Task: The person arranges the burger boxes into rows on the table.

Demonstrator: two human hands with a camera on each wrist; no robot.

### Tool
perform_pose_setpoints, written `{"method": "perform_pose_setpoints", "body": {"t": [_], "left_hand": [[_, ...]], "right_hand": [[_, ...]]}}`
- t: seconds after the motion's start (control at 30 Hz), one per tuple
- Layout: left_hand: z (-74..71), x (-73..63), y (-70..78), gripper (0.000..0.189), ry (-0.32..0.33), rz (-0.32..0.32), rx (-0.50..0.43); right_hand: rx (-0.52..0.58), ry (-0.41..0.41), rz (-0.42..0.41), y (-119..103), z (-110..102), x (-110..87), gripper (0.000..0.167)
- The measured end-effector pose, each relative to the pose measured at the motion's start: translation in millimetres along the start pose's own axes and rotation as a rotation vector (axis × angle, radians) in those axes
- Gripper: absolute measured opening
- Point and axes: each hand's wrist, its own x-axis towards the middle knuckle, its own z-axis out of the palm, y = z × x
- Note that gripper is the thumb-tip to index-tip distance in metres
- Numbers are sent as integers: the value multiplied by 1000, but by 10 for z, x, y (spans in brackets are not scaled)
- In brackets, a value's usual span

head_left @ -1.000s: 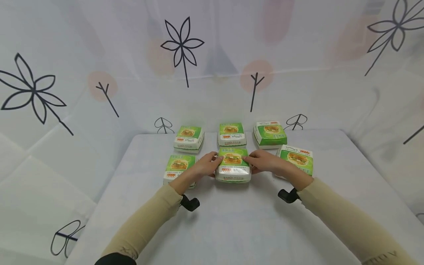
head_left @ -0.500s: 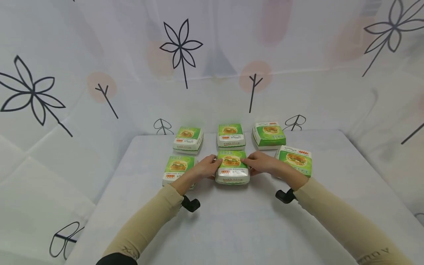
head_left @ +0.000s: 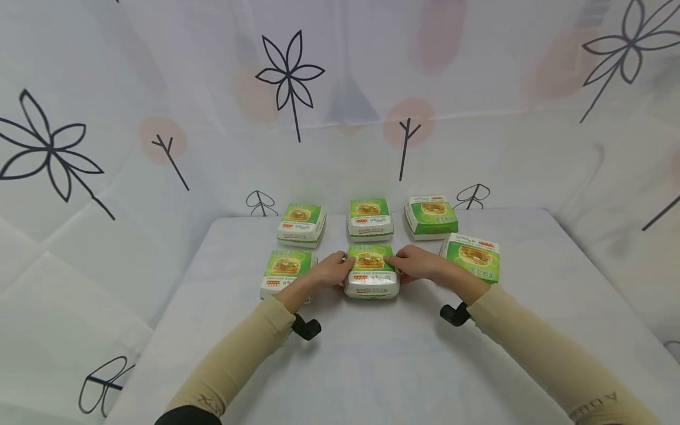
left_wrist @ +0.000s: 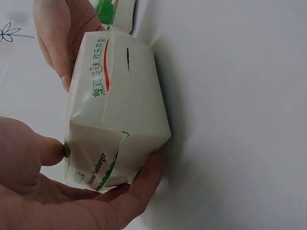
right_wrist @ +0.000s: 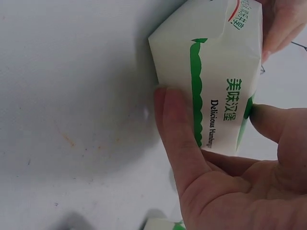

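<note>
A green and white hamburger box [head_left: 371, 277] is at the front middle of the group, a burger pictured on its lid. My left hand [head_left: 334, 269] grips its left side, thumb on the lid edge and fingers low on the side wall. On the opposite side my right hand [head_left: 417, 262] holds it the same way. In the left wrist view the white front wall of the hamburger box [left_wrist: 129, 86] faces the camera. The right wrist view shows the lettered side of the hamburger box [right_wrist: 216, 91] between right thumb and fingers.
Three similar boxes line the back: left box [head_left: 301, 225], middle box [head_left: 370, 219], right box [head_left: 431, 216]. Another box [head_left: 284, 271] lies left, partly behind the left forearm. A tilted box [head_left: 473, 255] lies right, partly behind the right arm. All rest on a white-covered table [head_left: 366, 366].
Both hands have drawn the held hamburger box slightly toward the person, widening the gap to the middle back box. The other boxes stay in place.
</note>
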Motion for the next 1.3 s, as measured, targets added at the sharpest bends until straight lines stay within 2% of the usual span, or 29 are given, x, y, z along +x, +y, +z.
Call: {"method": "perform_pose_setpoints", "body": {"t": [0.2, 0.3, 0.47, 0.57, 0.8, 1.1, 1.3], "left_hand": [[-48, -49, 73, 47, -23, 10, 49], [-85, -123, 154, 58, 0, 48, 174], [-147, -247, 320, 75, 58, 121, 454], [-163, -256, 396, 76, 91, 179, 526], [-106, -197, 568, 76, 128, 286, 508], [72, -24, 684, 74, 148, 347, 466], [200, 85, 792, 78, 161, 371, 463]], "right_hand": [[-9, 4, 12, -40, -51, -20, 50], [-37, 13, -3, -64, -82, -79, 51], [-129, 31, -18, -119, -157, -254, 58], [-162, 35, -26, -147, -224, -360, 60], [-225, 54, -75, -175, -420, -580, 64], [-272, 98, -94, -63, -665, -750, 66], [-307, 146, -125, 15, -838, -781, 59]]}}
